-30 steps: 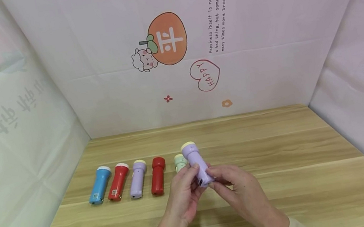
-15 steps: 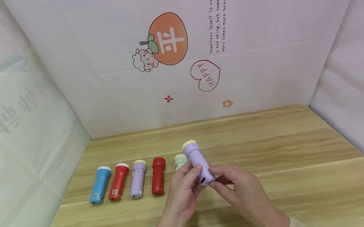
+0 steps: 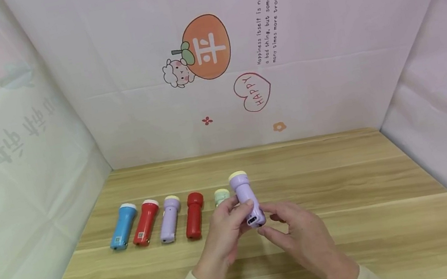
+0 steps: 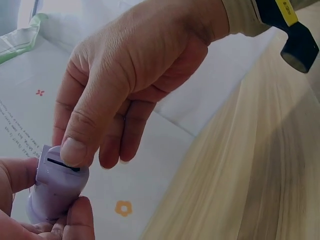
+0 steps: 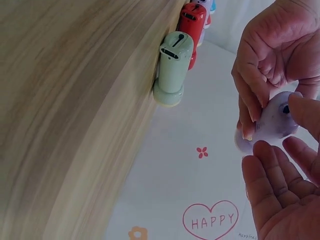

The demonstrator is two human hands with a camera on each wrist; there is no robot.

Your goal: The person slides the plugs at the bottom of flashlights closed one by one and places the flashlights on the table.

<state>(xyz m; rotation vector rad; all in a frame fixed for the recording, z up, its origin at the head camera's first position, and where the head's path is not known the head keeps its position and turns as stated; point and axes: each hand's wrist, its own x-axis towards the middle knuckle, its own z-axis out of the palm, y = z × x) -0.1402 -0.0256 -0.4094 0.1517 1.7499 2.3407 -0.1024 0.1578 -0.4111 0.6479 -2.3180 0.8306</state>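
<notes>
My left hand (image 3: pixel 222 241) grips a light purple flashlight (image 3: pixel 244 193) by its body, thumb along its side. It tilts up, pale yellow lens rim at the top, tail toward me. My right hand (image 3: pixel 307 239) has its thumb and index finger at the tail corner, beside a dark port. In the left wrist view, the right thumb lies over the slot in the flashlight (image 4: pixel 57 192) end. The right wrist view shows the right hand's other fingers spread alongside the flashlight (image 5: pixel 272 120). A pale green flashlight (image 3: pixel 221 196) lies behind the left hand, partly hidden.
On the wooden table (image 3: pixel 376 232), left of the hands, lie a blue flashlight (image 3: pixel 123 228), a red one with a white rim, another light purple flashlight (image 3: pixel 170 220) and an all-red flashlight (image 3: pixel 194 217) in a row. White printed cloth (image 3: pixel 309 95) encloses the back and both sides.
The held flashlight has shifted slightly right and turned more upright, its tail port facing me more. The right thumb and index finger have opened slightly at the tail. The row lies unchanged.
</notes>
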